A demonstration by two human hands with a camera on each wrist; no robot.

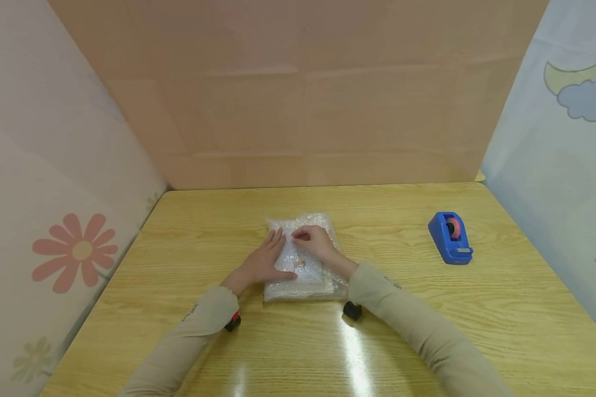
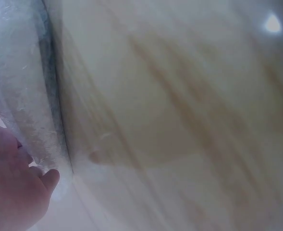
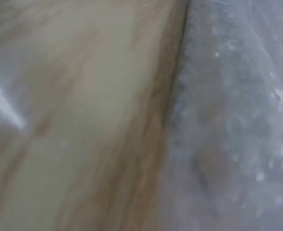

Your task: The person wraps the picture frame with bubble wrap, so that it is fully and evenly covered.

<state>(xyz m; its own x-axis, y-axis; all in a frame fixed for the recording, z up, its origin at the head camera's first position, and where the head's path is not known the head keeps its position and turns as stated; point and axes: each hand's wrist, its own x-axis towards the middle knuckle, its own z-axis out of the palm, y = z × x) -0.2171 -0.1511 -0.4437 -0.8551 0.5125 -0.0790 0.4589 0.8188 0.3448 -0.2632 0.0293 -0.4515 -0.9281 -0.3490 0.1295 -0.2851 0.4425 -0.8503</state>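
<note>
A flat package in clear bubble wrap (image 1: 303,278) lies on the table, its folded layers overlapping on top. My left hand (image 1: 263,261) rests on its left part, fingers straight and thumb spread toward the front. Close to those fingertips, my right hand (image 1: 318,241) has thumb and index finger drawn together in a pinch at the upper layer of the wrap. From the left wrist, the left hand (image 2: 16,187) shows beside the package's wrapped edge (image 2: 23,82). The right wrist view holds only the blurred bubble wrap (image 3: 227,125) and tabletop; the right hand is out of that picture.
A blue tape dispenser (image 1: 444,242) with a pink-cored roll stands at the right of the wooden table (image 1: 392,220). A brown panel (image 1: 298,110) rises behind the table, with pale patterned cloth walls on both sides.
</note>
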